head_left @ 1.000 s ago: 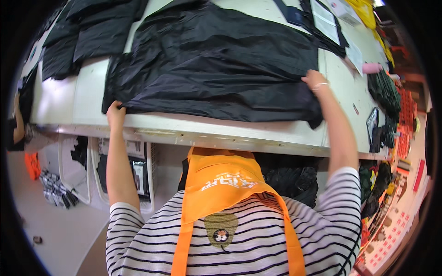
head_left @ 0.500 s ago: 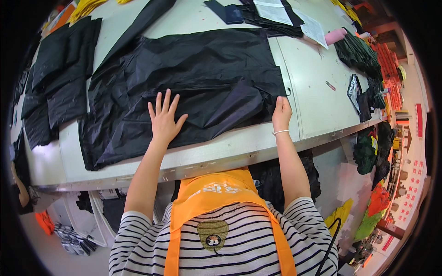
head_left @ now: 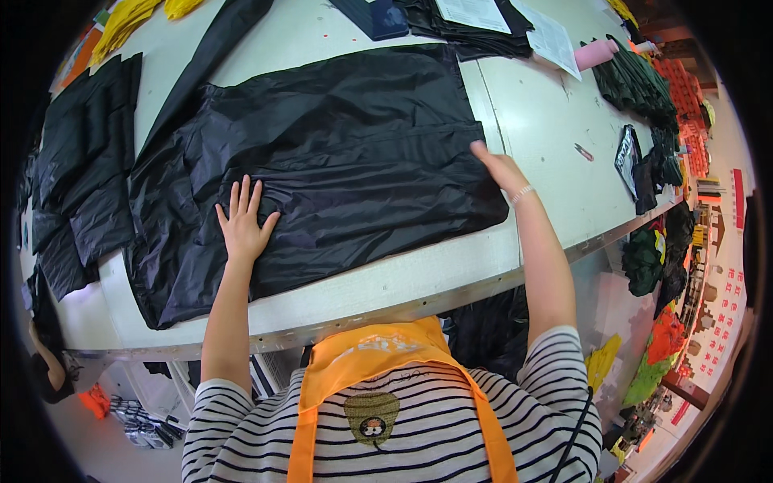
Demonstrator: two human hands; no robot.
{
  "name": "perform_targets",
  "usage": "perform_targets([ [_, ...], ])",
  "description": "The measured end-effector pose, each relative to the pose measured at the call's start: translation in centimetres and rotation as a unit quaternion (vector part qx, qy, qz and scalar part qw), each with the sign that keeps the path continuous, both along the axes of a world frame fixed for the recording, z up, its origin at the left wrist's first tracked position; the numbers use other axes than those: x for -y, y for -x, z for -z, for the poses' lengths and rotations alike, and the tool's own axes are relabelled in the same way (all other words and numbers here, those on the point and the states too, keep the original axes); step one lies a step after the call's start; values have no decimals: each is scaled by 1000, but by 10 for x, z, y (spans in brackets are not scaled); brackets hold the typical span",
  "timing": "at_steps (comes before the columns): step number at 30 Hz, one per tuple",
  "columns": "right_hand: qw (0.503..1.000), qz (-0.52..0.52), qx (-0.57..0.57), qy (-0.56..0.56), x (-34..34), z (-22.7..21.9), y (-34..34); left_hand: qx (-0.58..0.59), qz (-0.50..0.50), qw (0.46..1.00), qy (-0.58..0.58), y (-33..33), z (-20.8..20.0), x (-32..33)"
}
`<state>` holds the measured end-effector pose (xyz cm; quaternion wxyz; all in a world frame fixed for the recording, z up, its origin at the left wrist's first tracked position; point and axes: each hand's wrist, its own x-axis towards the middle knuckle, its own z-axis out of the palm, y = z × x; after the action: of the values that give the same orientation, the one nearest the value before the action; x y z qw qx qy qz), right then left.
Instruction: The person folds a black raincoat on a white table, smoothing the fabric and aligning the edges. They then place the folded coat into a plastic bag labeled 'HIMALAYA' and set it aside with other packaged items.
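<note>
A black jacket-like garment [head_left: 346, 153] of thin shiny fabric lies spread on the pale table, one long sleeve stretching toward the far side. My left hand [head_left: 244, 229] rests flat on its near half, fingers spread and holding nothing. At the garment's right edge is my right hand [head_left: 501, 171], fingers together and closed on the fabric edge. Its fingertips are slightly blurred. Fine creases run across the cloth between the two hands.
Folded black padded pieces [head_left: 84, 173] lie on the left of the table [head_left: 386, 286]. At the far side are papers [head_left: 475, 14] on black cloth and a pink thread cone [head_left: 596, 54]. Small red-handled snips [head_left: 584, 151] and dark green bundled fabric [head_left: 632, 84] lie to the right.
My left hand has slid left across the garment. My right hand has moved farther up its right edge. The near right part of the garment now lies flatter and reaches closer to the table's front.
</note>
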<state>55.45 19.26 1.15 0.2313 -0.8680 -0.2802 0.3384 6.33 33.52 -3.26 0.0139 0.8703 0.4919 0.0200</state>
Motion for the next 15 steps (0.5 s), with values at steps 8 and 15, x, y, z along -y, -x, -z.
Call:
perform_targets([
  [8, 962, 107, 75, -240, -10, 8, 15, -10, -9, 1000, 13, -5, -2, -3],
  [15, 976, -113, 165, -89, 38, 8, 16, 12, -12, 1000, 24, -4, -6, -2],
])
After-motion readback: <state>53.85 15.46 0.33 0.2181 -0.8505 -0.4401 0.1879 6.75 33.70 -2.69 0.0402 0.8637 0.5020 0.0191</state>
